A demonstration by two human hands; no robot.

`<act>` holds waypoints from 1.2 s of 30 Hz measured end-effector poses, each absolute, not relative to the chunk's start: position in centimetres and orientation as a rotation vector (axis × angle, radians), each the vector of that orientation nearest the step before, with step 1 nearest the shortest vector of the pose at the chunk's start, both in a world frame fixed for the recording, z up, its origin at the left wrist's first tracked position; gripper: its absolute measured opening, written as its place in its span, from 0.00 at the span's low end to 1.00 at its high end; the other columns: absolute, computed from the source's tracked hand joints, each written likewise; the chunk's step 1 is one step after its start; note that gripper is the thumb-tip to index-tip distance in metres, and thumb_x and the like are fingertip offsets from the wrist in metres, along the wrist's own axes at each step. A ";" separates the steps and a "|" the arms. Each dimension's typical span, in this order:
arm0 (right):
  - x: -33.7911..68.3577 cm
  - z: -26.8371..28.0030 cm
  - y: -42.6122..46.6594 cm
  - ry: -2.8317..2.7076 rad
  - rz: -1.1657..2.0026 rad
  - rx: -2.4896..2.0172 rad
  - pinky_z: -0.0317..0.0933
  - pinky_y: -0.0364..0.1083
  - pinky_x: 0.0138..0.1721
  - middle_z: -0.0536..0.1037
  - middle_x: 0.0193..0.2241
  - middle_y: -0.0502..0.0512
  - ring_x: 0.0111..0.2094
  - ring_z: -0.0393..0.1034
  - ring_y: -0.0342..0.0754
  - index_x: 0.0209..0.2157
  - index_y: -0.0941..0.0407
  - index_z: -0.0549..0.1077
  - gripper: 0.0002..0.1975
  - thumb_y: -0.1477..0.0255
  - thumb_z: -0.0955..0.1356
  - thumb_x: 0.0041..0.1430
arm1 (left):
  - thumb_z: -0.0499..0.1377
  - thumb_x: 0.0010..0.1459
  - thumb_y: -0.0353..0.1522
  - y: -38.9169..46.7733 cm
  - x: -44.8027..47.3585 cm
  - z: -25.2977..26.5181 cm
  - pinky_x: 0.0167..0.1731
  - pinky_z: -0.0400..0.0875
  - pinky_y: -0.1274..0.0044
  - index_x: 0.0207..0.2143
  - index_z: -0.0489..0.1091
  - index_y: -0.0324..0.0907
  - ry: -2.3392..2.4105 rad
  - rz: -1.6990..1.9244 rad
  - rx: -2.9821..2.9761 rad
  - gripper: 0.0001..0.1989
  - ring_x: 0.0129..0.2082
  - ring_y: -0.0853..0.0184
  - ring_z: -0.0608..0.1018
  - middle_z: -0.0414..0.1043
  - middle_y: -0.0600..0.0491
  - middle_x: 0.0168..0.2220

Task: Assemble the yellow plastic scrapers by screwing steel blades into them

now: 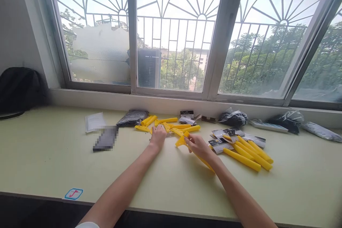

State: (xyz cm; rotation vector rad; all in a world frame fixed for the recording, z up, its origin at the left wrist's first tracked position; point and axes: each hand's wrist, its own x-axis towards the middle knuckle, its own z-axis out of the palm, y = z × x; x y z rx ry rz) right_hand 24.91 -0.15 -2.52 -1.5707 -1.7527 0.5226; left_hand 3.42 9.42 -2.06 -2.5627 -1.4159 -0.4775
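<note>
Yellow tool [181, 141], ctr. frame: R hand [197, 146] grip wrapped nr head, prob. for control; L hand [159, 135] grip: can't tell, beside yellow pcs [192, 128].

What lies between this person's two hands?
In the head view, the flared yellow head of the tool in the right hand lies there, with bare tabletop between it and the left hand.

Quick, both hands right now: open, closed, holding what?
Left hand: fingers curled by the other yellow tools; can't tell whether it grips anything.
Right hand: closed, holding one yellow tool.
</note>
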 end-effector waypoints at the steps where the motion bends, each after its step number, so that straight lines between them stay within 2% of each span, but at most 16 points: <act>1: 24.9 -2.6 -0.1 -1.750 0.530 -1.566 0.74 0.49 0.39 0.78 0.42 0.55 0.37 0.76 0.47 0.48 0.59 0.74 0.14 0.63 0.69 0.71 | 0.61 0.67 0.38 9.5 3.3 -2.1 0.50 0.76 0.61 0.56 0.70 0.40 -1.420 -0.498 -2.572 0.18 0.51 0.58 0.78 0.72 0.45 0.56; 8: 24.8 -2.7 -0.2 -1.715 0.592 -1.523 0.74 0.48 0.38 0.78 0.41 0.54 0.36 0.76 0.46 0.48 0.59 0.74 0.14 0.63 0.69 0.71 | 0.61 0.67 0.38 10.0 2.3 -2.0 0.49 0.76 0.61 0.56 0.70 0.40 -1.418 -0.788 -2.728 0.18 0.51 0.58 0.78 0.72 0.45 0.56; 19: 25.4 -1.6 -0.8 -1.687 0.703 -1.297 0.70 0.44 0.31 0.76 0.32 0.50 0.27 0.71 0.42 0.44 0.59 0.74 0.17 0.58 0.65 0.73 | 0.60 0.68 0.38 7.9 4.8 -2.1 0.45 0.78 0.65 0.54 0.70 0.40 -1.286 -1.609 -3.167 0.16 0.46 0.61 0.79 0.74 0.46 0.52; 27: 23.9 -0.7 -2.0 -1.782 0.715 -1.270 0.60 0.43 0.28 0.73 0.23 0.47 0.25 0.70 0.45 0.39 0.56 0.76 0.14 0.59 0.66 0.69 | 0.60 0.68 0.38 6.3 5.6 -2.8 0.46 0.78 0.65 0.52 0.72 0.40 -1.184 -1.631 -3.352 0.15 0.45 0.61 0.79 0.75 0.47 0.51; 36: 24.5 -1.0 -1.4 -1.810 0.639 -1.295 0.67 0.42 0.27 0.73 0.26 0.46 0.23 0.68 0.41 0.41 0.59 0.74 0.17 0.58 0.66 0.72 | 0.61 0.68 0.38 7.2 4.9 -3.2 0.47 0.78 0.64 0.53 0.72 0.40 -1.268 -1.620 -3.328 0.15 0.47 0.60 0.79 0.74 0.47 0.52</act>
